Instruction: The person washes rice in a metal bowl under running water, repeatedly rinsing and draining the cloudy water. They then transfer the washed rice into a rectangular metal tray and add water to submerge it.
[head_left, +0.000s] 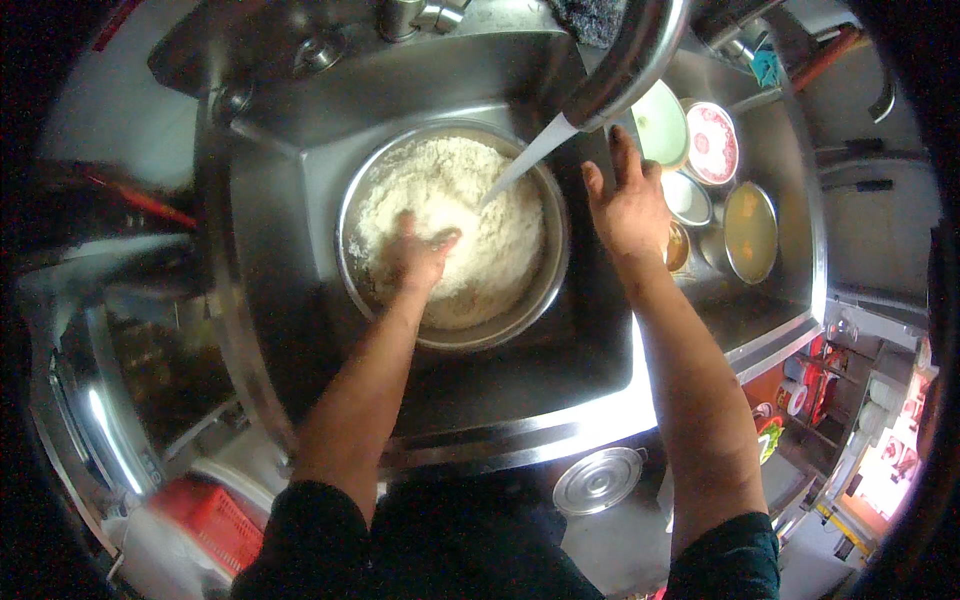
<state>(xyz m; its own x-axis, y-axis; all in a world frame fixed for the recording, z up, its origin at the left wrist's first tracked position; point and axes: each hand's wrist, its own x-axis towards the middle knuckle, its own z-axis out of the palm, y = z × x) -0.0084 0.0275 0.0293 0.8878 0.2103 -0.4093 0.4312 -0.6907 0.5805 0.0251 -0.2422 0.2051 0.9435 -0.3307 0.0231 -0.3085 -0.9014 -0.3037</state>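
Note:
A round steel pot (553, 292) sits in the sink basin (285, 225) with a pale, grainy mass that looks like rice (495, 247) inside. My left hand (420, 259) is over the left part of the pot, fingers apart and blurred. Its fingertips are at or in the grains; how deep I cannot tell. From the thick tap spout (630, 67), a white stream of water (529, 157) runs down into the pot. My right hand (628, 202) is spread and holds nothing, just below the spout end and above the divider between the basins. Whether it touches the divider is unclear.
In the right basin stand a pale green bowl (660, 124), a red-patterned bowl (712, 142), a small white bowl (686, 197) and a metal container with yellowish contents (750, 232). Below the sink front are a steel lid (600, 480) and a red plastic basket (217, 525).

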